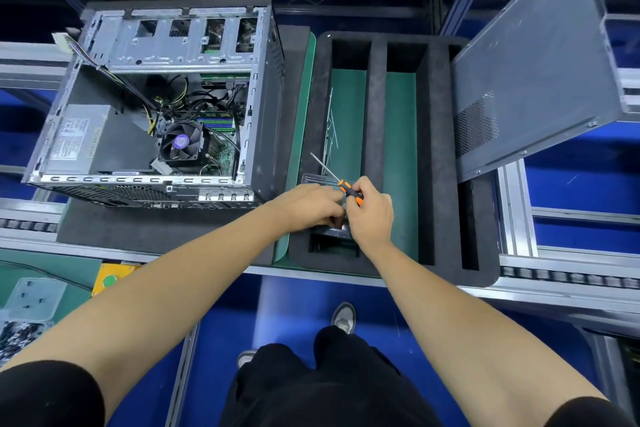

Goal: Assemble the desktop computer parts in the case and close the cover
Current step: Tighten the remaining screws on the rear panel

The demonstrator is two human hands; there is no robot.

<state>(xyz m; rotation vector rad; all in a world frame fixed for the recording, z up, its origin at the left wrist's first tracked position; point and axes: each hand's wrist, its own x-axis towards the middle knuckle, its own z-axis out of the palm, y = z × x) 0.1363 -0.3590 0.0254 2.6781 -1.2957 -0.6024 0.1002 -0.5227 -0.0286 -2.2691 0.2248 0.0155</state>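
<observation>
we take the open computer case [156, 104] as our landmark; it lies on its side on a dark foam pad [145, 229], its cover off, with the power supply [83, 139] at its left end, the cpu fan [181, 144] near its middle and a bundle of cables [162, 97] above the fan. below and left of the case, a clear plastic box [34, 298] rests on the counter [52, 270] beside a yellow block [110, 277]. to the right of the case sits a black foam tray [377, 156] with long slots over a green mat [301, 135]. our left hand [311, 206], just right of the case's lower corner, has its fingers curled down at a small clear plastic holder [320, 180] in the tray; what they pinch we cannot tell. our right hand [369, 215], touching the left one, grips an orange and black screwdriver [349, 192], its thin shaft pointing up and back toward the case. farthest right of the case, the grey side cover [533, 73] leans tilted against the frame beyond the tray.
</observation>
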